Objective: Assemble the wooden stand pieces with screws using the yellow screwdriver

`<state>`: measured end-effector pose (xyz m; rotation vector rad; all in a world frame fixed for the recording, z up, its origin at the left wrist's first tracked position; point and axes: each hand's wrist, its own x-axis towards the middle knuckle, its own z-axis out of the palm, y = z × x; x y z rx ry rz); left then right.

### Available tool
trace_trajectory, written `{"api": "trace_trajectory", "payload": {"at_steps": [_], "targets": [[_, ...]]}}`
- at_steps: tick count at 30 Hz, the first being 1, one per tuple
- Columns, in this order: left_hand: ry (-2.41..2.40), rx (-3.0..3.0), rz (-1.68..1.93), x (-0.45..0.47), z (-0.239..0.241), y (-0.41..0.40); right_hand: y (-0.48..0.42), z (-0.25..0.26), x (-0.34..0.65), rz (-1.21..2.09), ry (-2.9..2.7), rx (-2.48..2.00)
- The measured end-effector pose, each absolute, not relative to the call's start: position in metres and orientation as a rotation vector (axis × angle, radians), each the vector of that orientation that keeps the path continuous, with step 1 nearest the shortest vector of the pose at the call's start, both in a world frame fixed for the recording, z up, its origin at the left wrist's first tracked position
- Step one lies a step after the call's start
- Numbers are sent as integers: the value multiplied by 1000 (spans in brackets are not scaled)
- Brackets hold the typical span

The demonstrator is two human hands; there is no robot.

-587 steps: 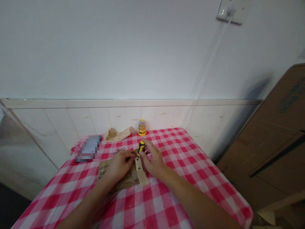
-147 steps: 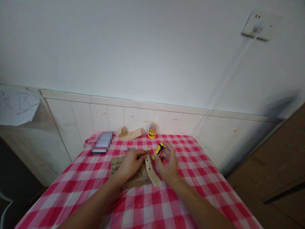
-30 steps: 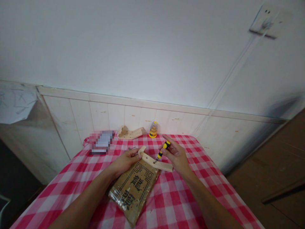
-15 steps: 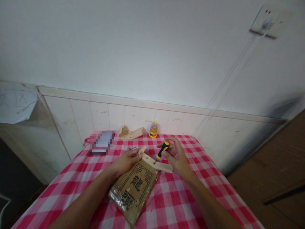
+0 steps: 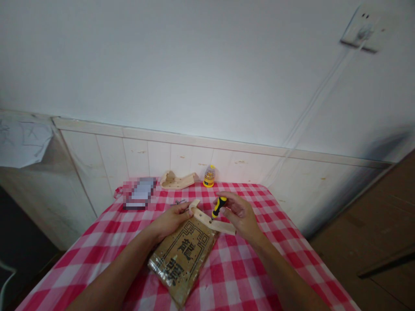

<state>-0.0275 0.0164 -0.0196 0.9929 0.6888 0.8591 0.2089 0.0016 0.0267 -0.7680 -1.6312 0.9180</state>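
Observation:
A brown board with black characters (image 5: 183, 258) lies tilted on the red-and-white checked tablecloth (image 5: 236, 276). A curved pale wooden piece (image 5: 220, 226) rests on the board's far end. My left hand (image 5: 168, 221) grips the near-left tip of that piece, fingers closed. My right hand (image 5: 240, 214) holds a small yellow-and-black screwdriver (image 5: 218, 208) nearly upright, its tip on the wooden piece near a hole.
At the table's far edge lie another curved wooden part (image 5: 177, 180), a yellow bit holder (image 5: 209, 176) and a blurred grey object (image 5: 138, 193). Small dark metal bits (image 5: 177, 201) lie behind my left hand. A white wall with a socket (image 5: 359, 29) stands behind.
Since a second ago my right hand's fingers have shifted around the screwdriver handle while its tip stays on the wooden piece. Earlier, the board was turned and pulled nearer to me.

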Motion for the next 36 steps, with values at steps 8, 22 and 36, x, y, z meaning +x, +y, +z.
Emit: {"api": "trace_trajectory", "payload": {"at_steps": [8,22,36], "targets": [[720,1013,870,-28,-18,16,5,24,208,944,-1566,-752],[708,1028,851,-29,-18,16,8,24,207,845,-1528,-780],[730,1002,893,-29,-26,19,10,29,209,601,-1218,-863]]}}
